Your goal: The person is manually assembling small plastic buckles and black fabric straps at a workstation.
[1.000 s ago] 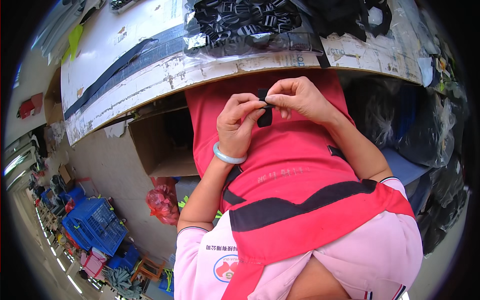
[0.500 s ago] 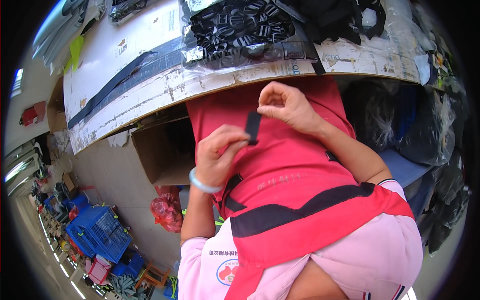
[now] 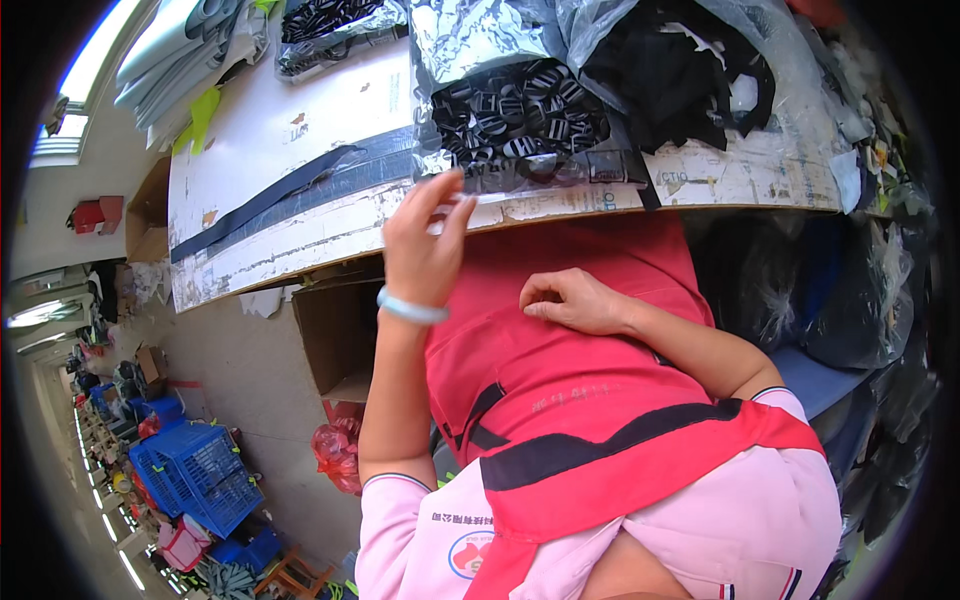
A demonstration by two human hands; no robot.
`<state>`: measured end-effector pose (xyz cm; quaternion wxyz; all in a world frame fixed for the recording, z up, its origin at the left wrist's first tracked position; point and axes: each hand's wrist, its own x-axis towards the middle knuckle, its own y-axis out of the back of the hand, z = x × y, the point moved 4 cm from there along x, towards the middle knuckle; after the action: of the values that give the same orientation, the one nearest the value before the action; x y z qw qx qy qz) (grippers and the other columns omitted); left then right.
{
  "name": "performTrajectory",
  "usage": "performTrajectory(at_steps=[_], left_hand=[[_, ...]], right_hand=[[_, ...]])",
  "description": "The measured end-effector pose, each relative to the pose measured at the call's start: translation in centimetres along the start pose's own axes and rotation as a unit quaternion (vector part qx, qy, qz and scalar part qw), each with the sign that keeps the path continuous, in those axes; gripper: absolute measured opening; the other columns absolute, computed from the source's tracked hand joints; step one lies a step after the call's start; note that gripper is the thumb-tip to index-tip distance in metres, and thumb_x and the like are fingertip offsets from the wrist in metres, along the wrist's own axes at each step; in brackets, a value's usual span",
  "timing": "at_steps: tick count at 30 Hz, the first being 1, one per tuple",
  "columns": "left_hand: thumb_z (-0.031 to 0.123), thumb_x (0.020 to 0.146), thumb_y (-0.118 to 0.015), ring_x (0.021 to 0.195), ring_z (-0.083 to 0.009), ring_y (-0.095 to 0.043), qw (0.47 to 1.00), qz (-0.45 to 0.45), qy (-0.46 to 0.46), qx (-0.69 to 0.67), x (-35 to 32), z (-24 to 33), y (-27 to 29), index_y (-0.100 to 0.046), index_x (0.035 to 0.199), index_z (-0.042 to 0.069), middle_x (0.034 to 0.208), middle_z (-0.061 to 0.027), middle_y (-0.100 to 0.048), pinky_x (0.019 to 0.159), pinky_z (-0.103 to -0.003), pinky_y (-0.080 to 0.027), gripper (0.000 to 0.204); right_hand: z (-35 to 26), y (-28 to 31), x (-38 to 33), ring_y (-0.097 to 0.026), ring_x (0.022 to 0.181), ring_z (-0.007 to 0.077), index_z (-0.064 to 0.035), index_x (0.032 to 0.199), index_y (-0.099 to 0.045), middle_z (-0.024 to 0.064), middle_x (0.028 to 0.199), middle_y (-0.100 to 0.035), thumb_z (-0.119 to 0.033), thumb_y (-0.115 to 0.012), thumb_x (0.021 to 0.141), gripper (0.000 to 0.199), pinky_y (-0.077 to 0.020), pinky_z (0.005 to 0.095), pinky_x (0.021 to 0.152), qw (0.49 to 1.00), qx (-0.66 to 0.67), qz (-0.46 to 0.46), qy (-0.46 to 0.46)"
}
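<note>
Your left hand [image 3: 420,255] stands at the near edge of the bench [image 3: 320,110], its forearm pointing almost straight away from you. Its thumb is parted from the curved fingers, and no object shows in the gap; motion blurs the tips. One pale bracelet [image 3: 412,307] encircles that wrist. Your right hand [image 3: 580,302] lies low before the red apron [image 3: 570,350], back upward, forearm slanting in from the right elbow; its fingers are curled toward the thumb, and whether they enclose anything cannot be told.

Just beyond the left fingertips, about midway along the bench's near edge, lies one clear plastic bag [image 3: 480,40] of black buckles [image 3: 525,110], too many and too overlapped to count. The fingertips overlap the bag's near-left corner in view; contact cannot be determined.

Farther out, one long black strap [image 3: 265,205] runs slantwise from near the bench's near-left corner toward the bag. Toward the left edge are one yellow-green piece [image 3: 203,118] and one pile of grey sheets [image 3: 180,60], its layers uncounted. A second, smaller bag of dark parts [image 3: 340,45] lies toward the far edge. Right of the buckles, one heap of black fabric [image 3: 670,75] rests in clear plastic.
</note>
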<state>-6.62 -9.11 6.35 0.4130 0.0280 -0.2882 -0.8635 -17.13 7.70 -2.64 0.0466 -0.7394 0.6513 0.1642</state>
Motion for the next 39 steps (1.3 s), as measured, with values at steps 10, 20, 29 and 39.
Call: performTrajectory(at_steps=[10,20,29,39], left_hand=[[0.026,0.084,-0.069,0.1,-0.037,-0.059,0.948,0.011,-0.087,0.306,11.2,-2.9,-9.6,-0.06,0.114,0.014,0.11,-0.017,-0.055,0.086,-0.044,-0.049,0.034],[0.016,0.079,-0.077,0.059,-0.0122,-0.056,0.963,0.06,0.174,-0.197,14.2,-4.5,-6.6,-0.072,0.083,0.006,0.075,-0.004,-0.063,0.052,-0.027,-0.046,0.012],[0.008,0.089,-0.069,0.058,-0.0084,-0.046,0.776,-0.055,0.248,-0.577,11.7,-5.1,-7.3,-0.063,0.095,0.004,0.074,-0.0025,-0.055,0.043,-0.02,-0.032,0.01],[0.022,0.096,-0.061,0.059,-0.0065,-0.05,0.731,-0.103,0.235,-0.632,0.3,-1.1,-10.0,-0.061,0.11,0.005,0.08,-0.002,-0.058,0.043,-0.018,-0.036,0.022]], right_hand=[[0.7,1.2,-0.4,-0.067,0.086,0.0241,-0.0002,0.102,-0.065,0.0136,0.093,-0.07,-0.014,-0.063,0.089,0.019,-0.0514,0.0341,0.078,1.0,-0.001,0.008,-0.022],[0.8,1.6,-0.3,-0.066,0.083,0.0251,-0.0009,0.101,-0.065,0.0132,0.091,-0.069,-0.014,-0.063,0.088,0.019,-0.051,0.0349,0.077,1.0,-0.004,0.002,-0.025],[-1.7,5.2,0.8,-0.058,0.072,0.0066,-0.0009,0.102,-0.062,0.003,0.081,-0.063,-0.011,-0.06,0.094,0.013,-0.0492,0.0225,0.067,0.963,0.192,0.187,0.018],[-4.2,8.2,0.8,-0.056,0.055,0.0055,-0.0022,0.104,-0.06,0.0016,0.075,-0.062,-0.02,-0.062,0.096,0.02,-0.0471,0.0189,0.05,0.934,0.3,0.191,0.036]])
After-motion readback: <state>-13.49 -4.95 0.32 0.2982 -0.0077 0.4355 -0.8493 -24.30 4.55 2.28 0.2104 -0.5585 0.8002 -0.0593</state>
